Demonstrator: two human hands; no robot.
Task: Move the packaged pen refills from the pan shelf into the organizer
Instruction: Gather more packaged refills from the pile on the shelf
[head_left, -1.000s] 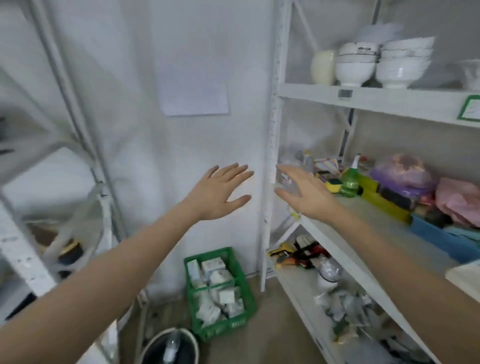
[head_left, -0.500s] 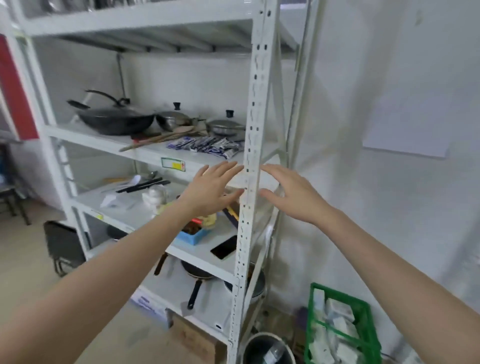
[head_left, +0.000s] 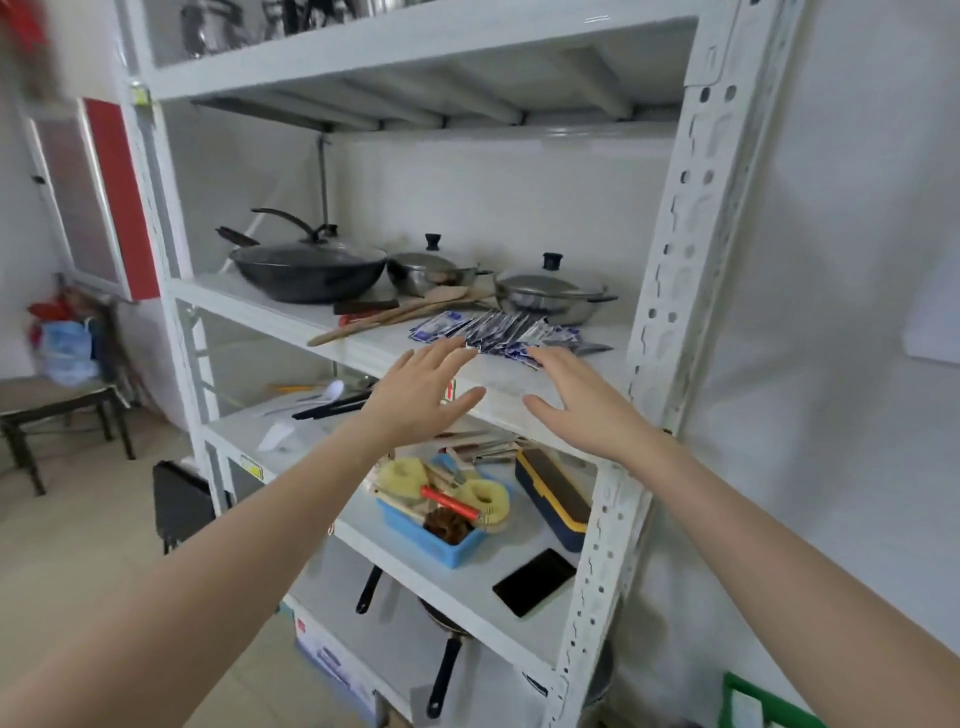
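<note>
A heap of blue-and-white packaged pen refills (head_left: 498, 332) lies on the white pan shelf (head_left: 561, 371), in front of the steel pots. My left hand (head_left: 421, 397) reaches toward the heap with fingers spread, its fingertips just short of the nearest packets. My right hand (head_left: 582, 400) is also spread and empty, its fingertips at the heap's front right edge. Neither hand holds anything. No organizer is in sight.
A black wok (head_left: 306, 270) and two lidded steel pots (head_left: 550, 291) stand behind the refills, with wooden spatulas (head_left: 395, 312) beside them. The shelf below holds a blue basket (head_left: 441, 514), a phone (head_left: 535, 582) and a case. A perforated rack post (head_left: 670, 291) stands right of my hand.
The view has swung left from the bowl rack to the pan rack and come closer. Both hands have risen to the pan shelf, near the refills.
</note>
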